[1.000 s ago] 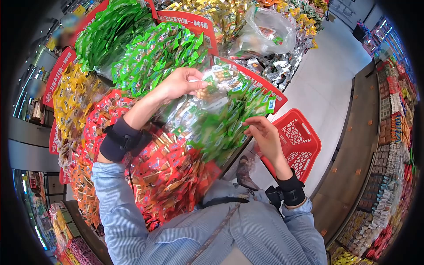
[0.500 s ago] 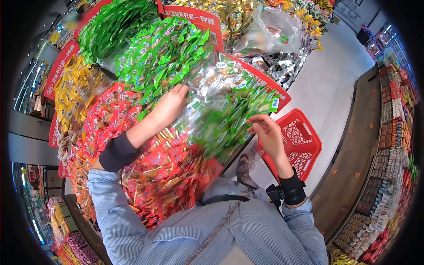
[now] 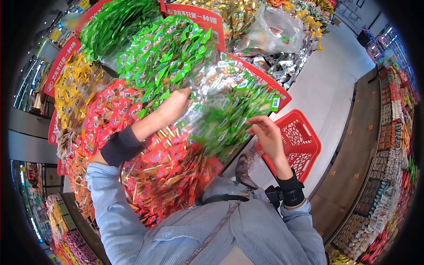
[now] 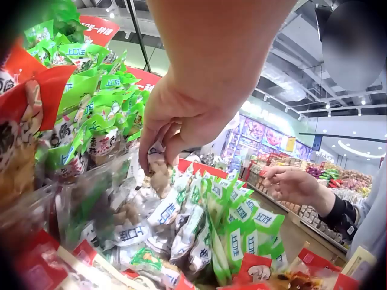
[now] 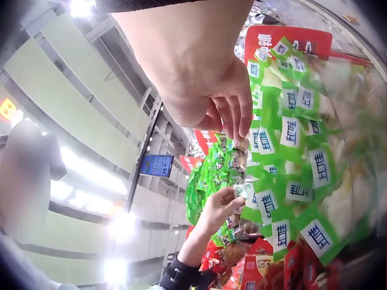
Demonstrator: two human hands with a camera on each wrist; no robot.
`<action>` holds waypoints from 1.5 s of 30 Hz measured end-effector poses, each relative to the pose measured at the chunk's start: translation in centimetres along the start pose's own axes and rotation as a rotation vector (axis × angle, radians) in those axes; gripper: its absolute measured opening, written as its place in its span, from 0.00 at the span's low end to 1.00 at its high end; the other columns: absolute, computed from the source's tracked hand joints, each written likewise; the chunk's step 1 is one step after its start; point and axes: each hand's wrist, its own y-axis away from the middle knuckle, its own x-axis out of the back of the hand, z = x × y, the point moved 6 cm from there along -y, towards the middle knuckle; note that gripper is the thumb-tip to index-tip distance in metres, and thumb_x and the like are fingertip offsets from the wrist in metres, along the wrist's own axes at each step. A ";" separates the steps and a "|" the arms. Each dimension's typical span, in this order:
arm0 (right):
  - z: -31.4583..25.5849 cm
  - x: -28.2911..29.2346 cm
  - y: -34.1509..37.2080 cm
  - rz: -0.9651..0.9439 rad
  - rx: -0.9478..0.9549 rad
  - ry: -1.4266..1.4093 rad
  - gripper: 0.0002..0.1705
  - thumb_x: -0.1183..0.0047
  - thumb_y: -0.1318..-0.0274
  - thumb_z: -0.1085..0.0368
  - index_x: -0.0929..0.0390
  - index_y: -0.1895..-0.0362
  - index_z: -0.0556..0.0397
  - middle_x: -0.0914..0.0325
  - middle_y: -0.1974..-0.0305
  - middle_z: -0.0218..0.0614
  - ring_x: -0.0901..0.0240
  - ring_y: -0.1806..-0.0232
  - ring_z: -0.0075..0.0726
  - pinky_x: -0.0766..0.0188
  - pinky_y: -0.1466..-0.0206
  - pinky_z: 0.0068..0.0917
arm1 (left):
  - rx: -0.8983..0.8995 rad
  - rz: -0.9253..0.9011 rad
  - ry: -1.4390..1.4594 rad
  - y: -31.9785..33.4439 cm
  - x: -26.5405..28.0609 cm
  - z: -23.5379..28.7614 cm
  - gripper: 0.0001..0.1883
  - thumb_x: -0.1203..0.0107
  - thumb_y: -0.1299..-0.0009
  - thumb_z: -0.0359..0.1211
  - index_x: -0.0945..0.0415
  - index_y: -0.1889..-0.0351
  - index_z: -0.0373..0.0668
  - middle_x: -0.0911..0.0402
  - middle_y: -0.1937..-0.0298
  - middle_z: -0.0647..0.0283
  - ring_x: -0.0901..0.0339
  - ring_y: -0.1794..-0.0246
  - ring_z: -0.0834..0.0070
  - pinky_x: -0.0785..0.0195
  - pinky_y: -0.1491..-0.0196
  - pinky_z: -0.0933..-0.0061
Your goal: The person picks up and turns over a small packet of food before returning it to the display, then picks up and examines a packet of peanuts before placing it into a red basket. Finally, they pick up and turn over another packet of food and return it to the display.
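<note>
The left hand (image 3: pixel 176 106) is over the bin of clear and silver packets, near its border with the bright green packets (image 3: pixel 163 53). In the left wrist view its fingers and thumb pinch a small clear packet (image 4: pixel 159 176) with brownish contents. White-labelled green packets (image 4: pixel 239 232) lie to the right of that packet. The right hand (image 3: pixel 267 134) hovers by the outer edge of the green-and-white packets (image 3: pixel 234 112), fingers bent loosely, holding nothing visible. From the right wrist, that hand (image 5: pixel 211 90) hangs beside the same packets (image 5: pixel 290 133).
A red basket (image 3: pixel 297 141) stands on the floor right of the display. Red packets (image 3: pixel 163 176) fill the near bins, yellow ones (image 3: pixel 77 88) the left. A clear plastic bag (image 3: pixel 276 33) lies on the far packets. Red sign strips (image 3: pixel 194 17) divide the bins. Stocked shelves line the right side.
The left hand has moved back and to the left from above the clear packets, then shifted slightly right in the last half second. The right hand has barely moved.
</note>
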 end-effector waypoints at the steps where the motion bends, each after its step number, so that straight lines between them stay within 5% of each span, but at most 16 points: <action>1: 0.0 -0.2 0.0 -0.006 -0.006 0.002 0.09 0.59 0.42 0.74 0.32 0.57 0.60 0.26 0.61 0.35 0.28 0.63 0.25 0.31 0.59 0.20 | 0.038 -0.038 0.001 0.0 -0.7 -0.6 0.09 0.52 0.44 0.20 0.34 0.65 0.28 0.27 0.71 0.39 0.27 0.67 0.45 0.32 0.66 0.57; 7: 0.0 -0.5 0.1 -0.012 -0.024 -0.019 0.10 0.59 0.43 0.74 0.32 0.56 0.60 0.26 0.61 0.35 0.28 0.63 0.25 0.32 0.59 0.19 | -0.003 -0.211 -0.254 -0.4 -3.3 -1.9 0.08 0.55 0.47 0.19 0.31 0.69 0.30 0.26 0.77 0.42 0.25 0.73 0.49 0.29 0.69 0.58; 11: 0.0 0.0 0.2 0.002 -0.022 0.009 0.10 0.59 0.43 0.74 0.32 0.56 0.59 0.26 0.61 0.35 0.28 0.63 0.25 0.32 0.59 0.19 | -0.186 -0.120 -0.531 -2.0 -0.7 2.8 0.14 0.50 0.51 0.22 0.30 0.65 0.36 0.24 0.70 0.54 0.25 0.64 0.59 0.29 0.66 0.62; 15: 0.2 0.2 0.2 0.004 -0.007 0.035 0.10 0.58 0.43 0.74 0.32 0.56 0.59 0.25 0.62 0.34 0.27 0.64 0.24 0.31 0.60 0.19 | -0.498 -0.087 -0.785 -4.9 -0.7 4.1 0.08 0.51 0.49 0.28 0.30 0.69 0.41 0.29 0.64 0.62 0.33 0.59 0.69 0.38 0.58 0.73; 19: -0.2 0.2 0.4 0.007 0.006 0.040 0.10 0.58 0.43 0.74 0.32 0.57 0.58 0.25 0.62 0.34 0.27 0.64 0.24 0.31 0.60 0.20 | -0.502 -0.130 -1.231 -6.2 -3.2 0.9 0.06 0.51 0.46 0.31 0.23 0.73 0.44 0.28 0.66 0.68 0.37 0.56 0.75 0.44 0.56 0.74; 23: -0.6 0.3 0.5 0.016 0.015 0.062 0.09 0.58 0.43 0.74 0.32 0.57 0.58 0.25 0.62 0.34 0.27 0.64 0.24 0.31 0.61 0.20 | -0.539 -0.246 -1.188 -5.9 -3.5 1.9 0.07 0.50 0.47 0.32 0.20 0.76 0.45 0.28 0.62 0.67 0.36 0.56 0.74 0.45 0.50 0.74; 27: -0.6 0.2 0.4 0.020 0.002 0.034 0.09 0.58 0.43 0.74 0.32 0.57 0.58 0.26 0.62 0.33 0.28 0.65 0.23 0.32 0.59 0.19 | -0.478 -0.007 -0.987 -6.1 1.4 4.9 0.07 0.52 0.45 0.31 0.25 0.72 0.41 0.27 0.64 0.66 0.37 0.47 0.70 0.49 0.40 0.64; 31: -0.9 -0.3 -0.3 0.005 0.026 -0.022 0.11 0.58 0.43 0.74 0.33 0.55 0.57 0.27 0.61 0.33 0.29 0.62 0.23 0.32 0.59 0.19 | -0.286 0.012 -0.062 -4.5 6.5 7.3 0.05 0.48 0.41 0.27 0.29 0.67 0.38 0.23 0.62 0.63 0.28 0.53 0.67 0.37 0.47 0.64; 32: -1.3 -0.6 -0.6 -0.006 0.048 -0.035 0.12 0.57 0.43 0.74 0.33 0.54 0.57 0.28 0.60 0.33 0.30 0.61 0.23 0.32 0.58 0.19 | -0.085 -0.072 0.113 -4.0 7.1 7.7 0.05 0.48 0.38 0.27 0.30 0.65 0.37 0.21 0.64 0.62 0.23 0.61 0.71 0.31 0.55 0.69; 35: -3.1 -2.3 -1.5 0.011 0.102 -0.048 0.15 0.55 0.44 0.74 0.35 0.51 0.58 0.31 0.56 0.34 0.31 0.58 0.24 0.33 0.58 0.20 | 0.124 -0.097 0.855 -2.8 5.5 6.1 0.05 0.49 0.35 0.28 0.31 0.65 0.37 0.20 0.66 0.61 0.23 0.64 0.78 0.29 0.59 0.76; 39: -3.3 -4.3 -2.2 -0.094 0.066 -0.384 0.20 0.51 0.47 0.72 0.37 0.49 0.62 0.31 0.57 0.37 0.31 0.57 0.26 0.31 0.58 0.22 | 0.233 -0.165 1.143 -0.9 5.3 7.0 0.05 0.49 0.34 0.29 0.32 0.65 0.38 0.20 0.66 0.59 0.22 0.67 0.78 0.29 0.62 0.81; 45: -3.4 -4.8 -1.9 -0.020 -0.012 -0.266 0.20 0.51 0.46 0.71 0.35 0.48 0.62 0.26 0.68 0.32 0.27 0.66 0.26 0.30 0.61 0.20 | 0.351 -0.202 1.240 0.5 3.4 6.2 0.04 0.50 0.35 0.28 0.31 0.66 0.38 0.25 0.67 0.66 0.22 0.67 0.77 0.26 0.60 0.79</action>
